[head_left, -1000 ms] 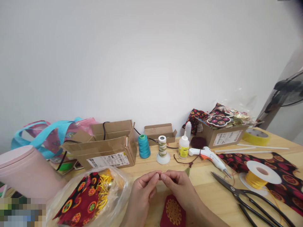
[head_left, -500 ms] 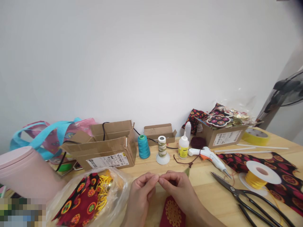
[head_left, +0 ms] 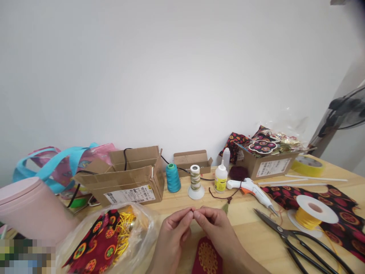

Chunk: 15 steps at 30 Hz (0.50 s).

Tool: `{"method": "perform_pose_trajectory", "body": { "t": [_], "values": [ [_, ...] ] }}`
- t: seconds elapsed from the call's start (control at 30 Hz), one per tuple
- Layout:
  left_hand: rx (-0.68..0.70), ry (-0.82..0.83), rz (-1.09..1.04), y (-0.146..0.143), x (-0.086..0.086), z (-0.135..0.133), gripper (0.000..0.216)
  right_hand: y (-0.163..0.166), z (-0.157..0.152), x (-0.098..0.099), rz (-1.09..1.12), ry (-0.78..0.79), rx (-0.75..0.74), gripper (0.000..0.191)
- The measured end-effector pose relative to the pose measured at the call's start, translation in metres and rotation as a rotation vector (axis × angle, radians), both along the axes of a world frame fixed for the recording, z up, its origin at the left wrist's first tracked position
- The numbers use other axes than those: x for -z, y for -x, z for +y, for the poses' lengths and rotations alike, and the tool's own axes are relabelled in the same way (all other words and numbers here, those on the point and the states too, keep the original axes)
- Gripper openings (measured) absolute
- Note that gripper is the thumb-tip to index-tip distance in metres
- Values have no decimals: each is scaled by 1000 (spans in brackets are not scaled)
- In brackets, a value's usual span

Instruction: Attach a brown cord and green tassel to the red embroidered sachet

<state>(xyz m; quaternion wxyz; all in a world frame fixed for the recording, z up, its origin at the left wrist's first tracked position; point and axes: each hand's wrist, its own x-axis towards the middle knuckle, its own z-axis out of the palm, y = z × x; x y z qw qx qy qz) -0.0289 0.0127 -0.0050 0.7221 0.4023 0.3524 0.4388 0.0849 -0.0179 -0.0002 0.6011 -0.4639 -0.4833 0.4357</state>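
Observation:
My left hand (head_left: 176,232) and my right hand (head_left: 215,230) meet fingertip to fingertip above the table, each closed in a pinch. Whatever lies between the fingertips is too small to make out. Below my right hand, partly hidden by it, lies a dark red piece (head_left: 208,258) with a gold round pattern. Beyond my hands stand a teal thread cone (head_left: 173,179), a spool of variegated thread (head_left: 195,180) and a glue bottle (head_left: 221,179) with a yellow label. A dark cord with a green tassel (head_left: 225,207) lies just past my right fingers.
Black scissors (head_left: 281,230), a yellow cord spool (head_left: 308,220), a white glue gun (head_left: 255,192) and patterned fabric (head_left: 346,213) lie to the right. On the left are a plastic bag (head_left: 139,224) with fabric and yellow cords, an open cardboard box (head_left: 122,182) and a pink container (head_left: 31,213).
My pinched fingertips have shifted slightly to the right and stay together. The patterned red piece shows slightly differently beneath my right hand; the other things lie as before.

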Motion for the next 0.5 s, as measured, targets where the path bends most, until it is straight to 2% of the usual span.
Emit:
{"method": "perform_pose_trajectory", "body": {
  "t": [0.23, 0.37, 0.5],
  "values": [
    [7, 20, -24, 1, -4, -1, 12, 1, 0, 2, -76, -4, -13, 31],
    [69, 2, -47, 1, -5, -2, 14, -4, 0, 1, -137, -89, 88, 23],
    [157, 39, -66, -1, -5, -6, 15, -7, -1, -2, -108, -122, 34, 18]
  ]
}}
